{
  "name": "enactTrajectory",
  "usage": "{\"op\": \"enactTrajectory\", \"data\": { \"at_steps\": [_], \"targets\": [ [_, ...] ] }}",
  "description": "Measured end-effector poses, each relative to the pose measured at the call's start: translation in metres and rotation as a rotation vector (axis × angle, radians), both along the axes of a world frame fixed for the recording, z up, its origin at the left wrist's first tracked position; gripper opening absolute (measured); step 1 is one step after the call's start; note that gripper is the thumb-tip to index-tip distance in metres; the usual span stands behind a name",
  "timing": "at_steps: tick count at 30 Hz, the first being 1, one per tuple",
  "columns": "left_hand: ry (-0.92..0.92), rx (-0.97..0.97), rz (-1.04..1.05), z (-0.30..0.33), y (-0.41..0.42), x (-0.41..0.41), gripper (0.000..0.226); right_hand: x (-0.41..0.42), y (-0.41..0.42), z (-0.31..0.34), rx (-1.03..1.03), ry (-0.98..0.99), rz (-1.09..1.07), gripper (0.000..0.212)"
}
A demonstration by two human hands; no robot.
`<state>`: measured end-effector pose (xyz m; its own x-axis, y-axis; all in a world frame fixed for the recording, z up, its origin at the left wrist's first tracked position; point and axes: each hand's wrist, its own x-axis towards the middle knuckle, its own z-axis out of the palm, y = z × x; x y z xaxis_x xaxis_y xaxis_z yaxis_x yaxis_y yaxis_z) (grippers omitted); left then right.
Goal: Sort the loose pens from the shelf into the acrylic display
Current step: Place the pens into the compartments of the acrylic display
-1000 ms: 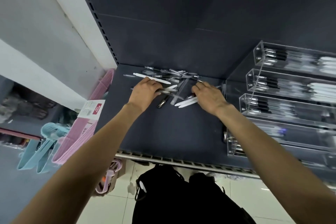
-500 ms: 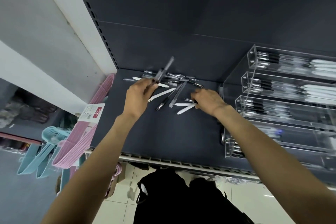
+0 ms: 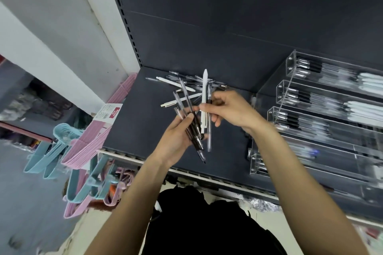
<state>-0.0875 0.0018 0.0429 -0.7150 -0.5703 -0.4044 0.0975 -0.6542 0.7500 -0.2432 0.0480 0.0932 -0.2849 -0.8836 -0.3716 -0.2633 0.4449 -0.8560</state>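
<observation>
White card label (image 3: 107,112) on bundle of pink hangers (image 3: 91,141): red patch with white lettering, upside down and too blurred to read; small print beside it illegible; no other text legible anywhere on shelf or display

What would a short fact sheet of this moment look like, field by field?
Left hand: grips a bundle of clear dark pens
Right hand: pinches a white pen upright
Shelf: loose pens lie at the back
Acrylic display: to the right, rows hold dark and white pens
Left of shelf: pink hangers, blue hangers
</observation>
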Motion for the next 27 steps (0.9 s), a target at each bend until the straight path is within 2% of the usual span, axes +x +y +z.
{"op": "enactTrajectory", "data": {
  "at_steps": [3, 9, 13, 16, 19, 22, 27],
  "targets": [
    [-0.041, 0.016, 0.023, -0.004, 0.015, 0.000, 0.026, 0.000, 0.000, -0.009, 0.044, 0.051, 0.047, 0.016],
    [0.022, 0.070, 0.075, -0.009, 0.041, 0.002, 0.027, 0.002, -0.006, -0.019, 0.078, 0.133, 0.191, 0.012],
    [0.005, 0.054, 0.141, -0.013, 0.051, 0.004, 0.025, 0.004, -0.010, -0.022, 0.103, 0.123, 0.282, 0.014],
    [-0.021, 0.057, 0.160, -0.014, 0.055, 0.008, 0.023, 0.007, -0.016, -0.021, 0.053, 0.047, 0.245, 0.011],
    [0.025, 0.141, 0.171, -0.015, 0.057, 0.012, 0.025, 0.010, -0.023, -0.024, 0.044, -0.022, 0.237, 0.014],
    [0.082, 0.229, 0.178, -0.015, 0.058, 0.013, 0.026, 0.015, -0.027, -0.030, 0.089, 0.001, 0.304, 0.015],
    [0.069, 0.235, 0.234, -0.019, 0.067, 0.010, 0.023, 0.018, -0.028, -0.034, 0.134, 0.026, 0.410, 0.013]
  ]
}}
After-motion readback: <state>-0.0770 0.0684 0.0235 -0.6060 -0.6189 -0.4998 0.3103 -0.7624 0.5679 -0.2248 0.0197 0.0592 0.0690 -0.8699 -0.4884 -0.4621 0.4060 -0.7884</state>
